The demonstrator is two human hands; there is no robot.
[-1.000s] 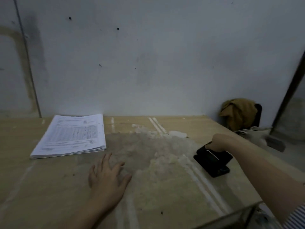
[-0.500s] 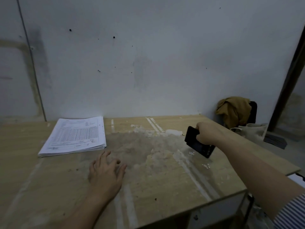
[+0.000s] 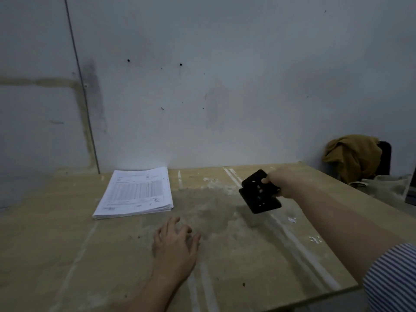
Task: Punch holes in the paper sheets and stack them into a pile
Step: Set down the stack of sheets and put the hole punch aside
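A stack of printed white paper sheets [image 3: 136, 192] lies flat on the wooden table [image 3: 236, 255], at the back left near the wall. My right hand [image 3: 280, 182] holds a black hole punch [image 3: 258, 192] in the air above the table's right half, tilted so its underside faces me. Small white paper bits cling to that underside. My left hand [image 3: 174, 246] rests palm down on the table in front of me, fingers spread, holding nothing, just below and to the right of the paper stack.
Tiny white paper dots [image 3: 315, 239] lie scattered on the table at the right. A mustard-yellow cloth [image 3: 353, 156] hangs over a dark chair beyond the table's right end, with a pale bag [image 3: 387, 188] beside it. The grey wall stands right behind the table.
My right hand lifted the hole punch off the table at the right, carried it up and leftward, and tipped it underside-out. Paper dots dropped onto the table. My left hand stayed put.
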